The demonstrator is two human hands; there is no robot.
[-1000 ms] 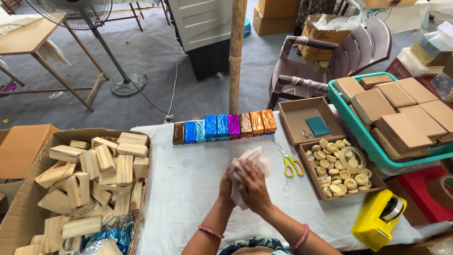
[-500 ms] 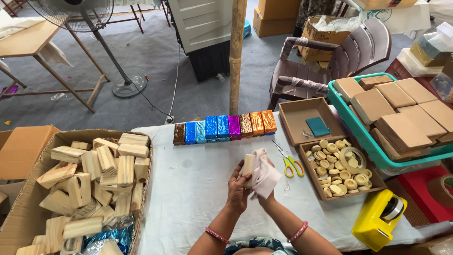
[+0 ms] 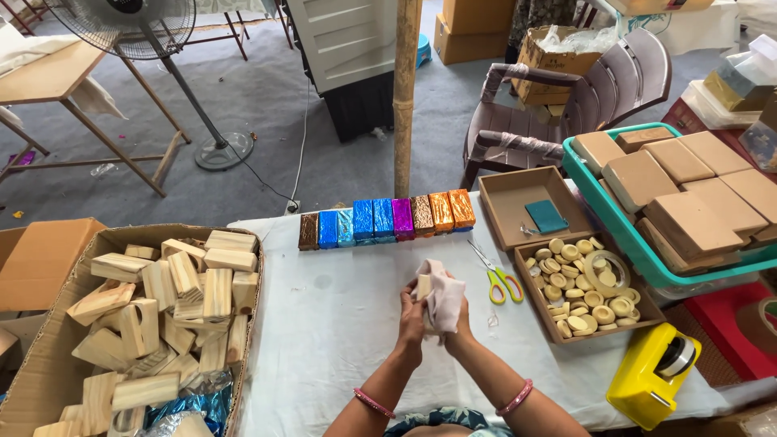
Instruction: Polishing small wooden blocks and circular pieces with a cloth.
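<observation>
We hold a small wooden block point(image 3: 422, 287) up over the middle of the desk point(image 3: 340, 324), wrapped partly in a pale cloth point(image 3: 443, 295). Our left hand point(image 3: 412, 317) grips the block from the left side, fingers curled round it, while our right hand point(image 3: 456, 317) presses the cloth against it from the right; both hands are closed together on block and cloth, touching each other. Just to the right, flat on the desk, lie scissors point(image 3: 498, 277) with yellow-green handles. Beyond our hands, a row of foil-wrapped blocks point(image 3: 384, 218) stands side by side in brown, blue, purple and orange. To the right sits a shallow tray point(image 3: 591, 291) of round wooden discs with a roll of clear tape among them, and behind it a box lid point(image 3: 506, 202) holding a teal card. A yellow tape dispenser point(image 3: 651, 376) rests near the desk's right front corner. Farther right a teal crate point(image 3: 591, 186) carries brown-paper parcels. On our left a large carton point(image 3: 247, 324) is heaped with bare wooden blocks, with blue foil at its near end. A fan point(image 3: 137, 24) and a plastic chair point(image 3: 566, 105) stand on the floor beyond.
</observation>
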